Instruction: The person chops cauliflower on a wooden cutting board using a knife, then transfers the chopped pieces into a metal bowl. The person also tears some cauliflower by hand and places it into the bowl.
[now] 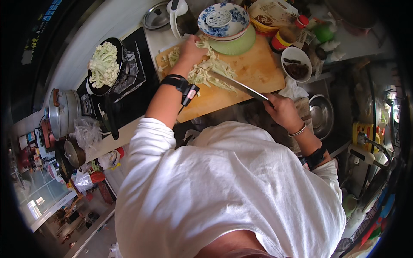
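Note:
A wooden cutting board (255, 72) lies before me, with cut cauliflower (214, 72) heaped on its middle. My right hand (282, 109) grips a kitchen knife (238, 85) by its handle; the blade points up-left and its tip side rests at the heap. My left hand (192, 51) is at the board's far left part, among cauliflower pieces, touching a floret (203, 42); its fingertips are partly hidden, so its grip cannot be made out. More small pieces lie left of that hand. A large cauliflower head (104, 64) sits in a black pan on the stove.
A blue-and-white bowl (224, 21) stands on a green plate (235, 43) at the board's far edge. A red-capped bottle (287, 34) and a white bowl of dark food (297, 64) stand to the right. The black stove (129, 109) is left, a metal basin (321, 116) right.

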The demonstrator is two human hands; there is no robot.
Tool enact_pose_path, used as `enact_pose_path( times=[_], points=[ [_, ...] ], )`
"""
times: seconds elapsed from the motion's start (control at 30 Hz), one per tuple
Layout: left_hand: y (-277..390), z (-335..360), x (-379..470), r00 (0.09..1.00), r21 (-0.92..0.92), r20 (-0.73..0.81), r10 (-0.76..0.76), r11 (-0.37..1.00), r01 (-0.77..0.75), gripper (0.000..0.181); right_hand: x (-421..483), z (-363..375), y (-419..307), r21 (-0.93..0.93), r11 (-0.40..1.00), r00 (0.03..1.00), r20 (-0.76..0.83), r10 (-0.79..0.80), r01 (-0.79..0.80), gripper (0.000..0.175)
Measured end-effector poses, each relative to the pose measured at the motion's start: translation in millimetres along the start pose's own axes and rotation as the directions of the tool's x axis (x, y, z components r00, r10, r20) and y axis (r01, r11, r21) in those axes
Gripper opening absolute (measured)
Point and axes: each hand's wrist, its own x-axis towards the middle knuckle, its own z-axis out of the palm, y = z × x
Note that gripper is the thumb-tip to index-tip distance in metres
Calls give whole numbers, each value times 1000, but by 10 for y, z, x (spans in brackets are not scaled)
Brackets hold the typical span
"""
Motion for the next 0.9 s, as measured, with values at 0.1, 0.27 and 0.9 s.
enact_pose_path(
  times=[0.1,0.27,0.9],
  points=[
    [-110,-336,-137,993,-572,107,-42,815,96,48,5,141,-68,-55,994,991,105,-86,92,28],
    [-156,-1015,-846,992,-736,117,42,675,58,44,259,513,-191,-127,945,944,185,-274,300,16],
    [-457,218,-2273,855,-431,-444,-267,901,58,18,636,312,-816,-61,996,966,255,-45,63,24]
  ],
)
